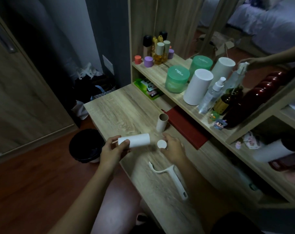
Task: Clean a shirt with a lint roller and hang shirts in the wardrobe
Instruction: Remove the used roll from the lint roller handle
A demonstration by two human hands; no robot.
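My left hand (pixel 113 150) grips a white lint roll refill (pixel 137 140) by its left end, holding it sideways just above the wooden desk (pixel 119 114). My right hand (pixel 172 148) pinches a small round white end cap (pixel 162 144) close to the roll's right end, a small gap between them. The white lint roller handle (pixel 171 177) lies flat on the desk near my right forearm, with no roll on it. An empty brown cardboard core (pixel 162 122) stands upright behind my hands. No shirt is in view.
A black waste bin (pixel 85 146) sits on the floor left of the desk. A red book (pixel 185 127) lies under the shelf. The shelf (pixel 178 97) holds jars, white cylinders and spray bottles. A wardrobe door (pixel 22 102) is at the left.
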